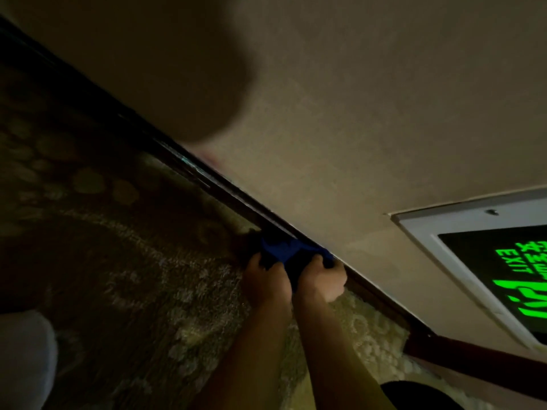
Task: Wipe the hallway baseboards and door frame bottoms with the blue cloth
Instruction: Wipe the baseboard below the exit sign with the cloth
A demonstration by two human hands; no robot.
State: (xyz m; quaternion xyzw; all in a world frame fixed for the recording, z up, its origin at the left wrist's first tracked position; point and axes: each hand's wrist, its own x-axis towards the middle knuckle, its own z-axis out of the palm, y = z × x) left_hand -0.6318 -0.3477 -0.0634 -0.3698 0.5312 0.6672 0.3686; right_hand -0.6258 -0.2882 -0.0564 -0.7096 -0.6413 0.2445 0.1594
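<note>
Together both hands (293,279) press the blue cloth (288,252) against the baseboard (207,179)

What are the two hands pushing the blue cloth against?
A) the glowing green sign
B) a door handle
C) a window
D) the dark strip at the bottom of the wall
D: both the left hand and right hand hold the blue cloth on the dark baseboard, where wall meets carpet.

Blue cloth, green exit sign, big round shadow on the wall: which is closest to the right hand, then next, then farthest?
From the right hand:
1. Blue cloth, gripped in it, against the baseboard.
2. Green exit sign, low on the wall, right side.
3. Round shadow, upper left wall.
</note>
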